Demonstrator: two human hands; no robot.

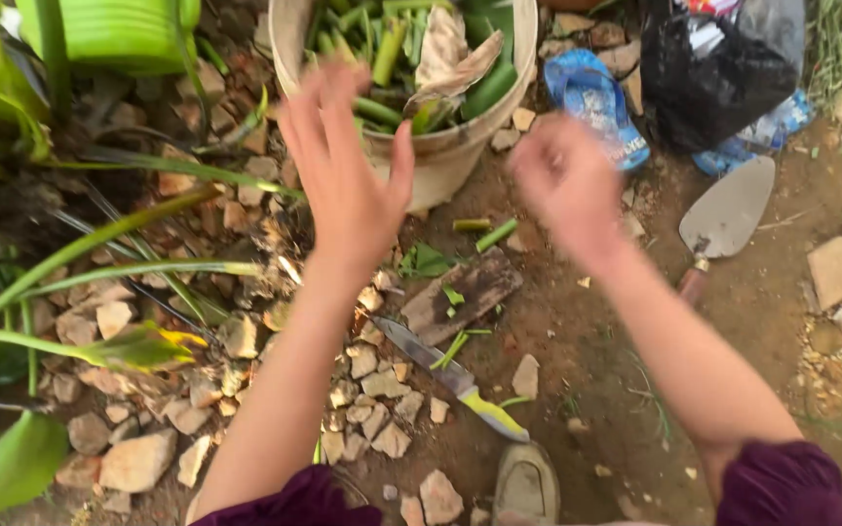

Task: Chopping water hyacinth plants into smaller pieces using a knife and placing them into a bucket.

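Observation:
My left hand (343, 166) is raised with fingers spread, palm turned toward the right, just in front of a pale bucket (445, 156) filled with cut green stems and dry leaves. My right hand (567, 180) is blurred beside it, fingers curled in; nothing shows in it. Both hands hover above the ground. Below them lies a knife (450, 375) with a yellow-green handle, its blade next to a small wooden block (465, 292) with green scraps on it.
A trowel (728, 214) lies on the dirt at right. A black plastic bag (713, 73) and a blue sandal (596, 102) sit at the back. A green pot (114, 29) and long-leaved plants stand left, among broken stones. My shoe (526, 482) is at the bottom.

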